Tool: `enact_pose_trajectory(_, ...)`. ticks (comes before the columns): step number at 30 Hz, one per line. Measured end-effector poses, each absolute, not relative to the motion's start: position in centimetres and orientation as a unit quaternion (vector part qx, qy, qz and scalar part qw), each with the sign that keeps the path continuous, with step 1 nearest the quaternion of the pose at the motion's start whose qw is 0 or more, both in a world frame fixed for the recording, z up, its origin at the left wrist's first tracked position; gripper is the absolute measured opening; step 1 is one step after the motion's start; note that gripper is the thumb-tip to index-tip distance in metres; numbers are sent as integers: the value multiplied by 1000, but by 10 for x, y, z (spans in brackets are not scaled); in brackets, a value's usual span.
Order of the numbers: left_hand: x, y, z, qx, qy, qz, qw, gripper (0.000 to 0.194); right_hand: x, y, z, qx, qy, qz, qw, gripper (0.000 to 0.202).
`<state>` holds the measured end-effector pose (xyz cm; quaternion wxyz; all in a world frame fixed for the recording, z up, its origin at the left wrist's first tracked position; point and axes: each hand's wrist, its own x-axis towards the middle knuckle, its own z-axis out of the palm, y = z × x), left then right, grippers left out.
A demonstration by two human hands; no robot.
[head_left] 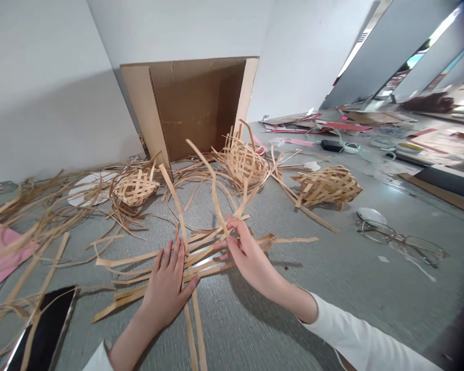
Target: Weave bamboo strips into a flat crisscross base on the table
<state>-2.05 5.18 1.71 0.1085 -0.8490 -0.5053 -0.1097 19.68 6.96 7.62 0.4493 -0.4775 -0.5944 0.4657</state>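
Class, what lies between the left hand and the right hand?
In the head view, several tan strips run roughly side by side from the left hand toward the right hand, with gaps between.

around the fingers point(170, 257), strips point(215, 195) beyond our counting; past the fingers, we count three woven pieces point(134, 186) point(247, 162) point(328, 185) and one cardboard box point(197, 103); right of the fingers, one pair of glasses point(399, 238); left of the fingers, one black slab point(56, 330).
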Motion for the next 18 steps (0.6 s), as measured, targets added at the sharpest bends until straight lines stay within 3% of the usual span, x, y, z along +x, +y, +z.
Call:
enact_pose_trajectory(5,-21,51,19,-852,-502,-107,99,77,210,75,51,-530,-591,432,427,21)
enact_pose_trajectory(9,-21,52,21,-855,-499,-100,99,76,218,77,55,-538,-616,419,395,34)
enact_pose_trajectory(13,-21,53,20,-859,-487,-101,120,76,205,81,84,-588,-742,238,215,44)
enact_pose_trajectory(18,-21,52,18,-858,-483,-109,138,72,169,99,111,-614,-772,130,94,47)
